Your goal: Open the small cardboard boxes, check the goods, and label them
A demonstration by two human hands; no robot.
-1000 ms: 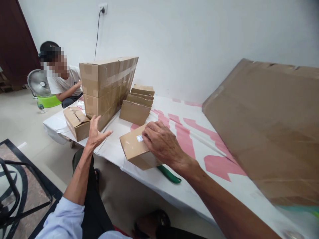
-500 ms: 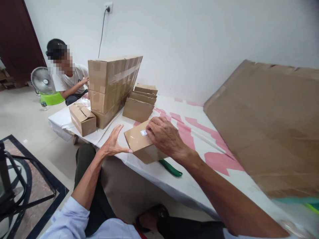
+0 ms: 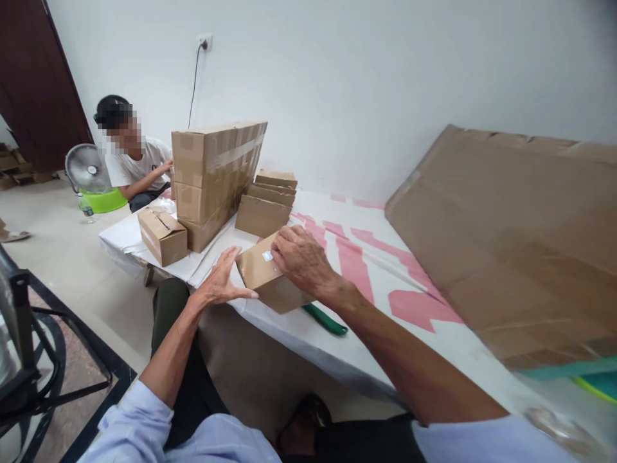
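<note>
A small cardboard box (image 3: 260, 269) with a white label (image 3: 267, 256) on top sits near the table's front edge. My left hand (image 3: 222, 283) is at its left end, thumb and fingers spread wide, the thumb touching the lower front corner. Over the top of the box, beside the label, my right hand (image 3: 301, 257) rests with curled fingers; whatever is under or between those fingers is hidden. A green curved handle-like object (image 3: 328, 320) lies just right of the box, partly covered by it.
Taped cartons (image 3: 216, 173) stand stacked at the back left, a smaller box (image 3: 162, 236) before them. Open cardboard pieces (image 3: 264, 212) stand behind my box. A large cardboard sheet (image 3: 506, 238) leans at right. Across the table a person (image 3: 139, 161) sits near a fan (image 3: 89, 168).
The view has shifted slightly. My left hand sits closer against the box's left end. My right hand stays on top beside the label with its fingers curled.
</note>
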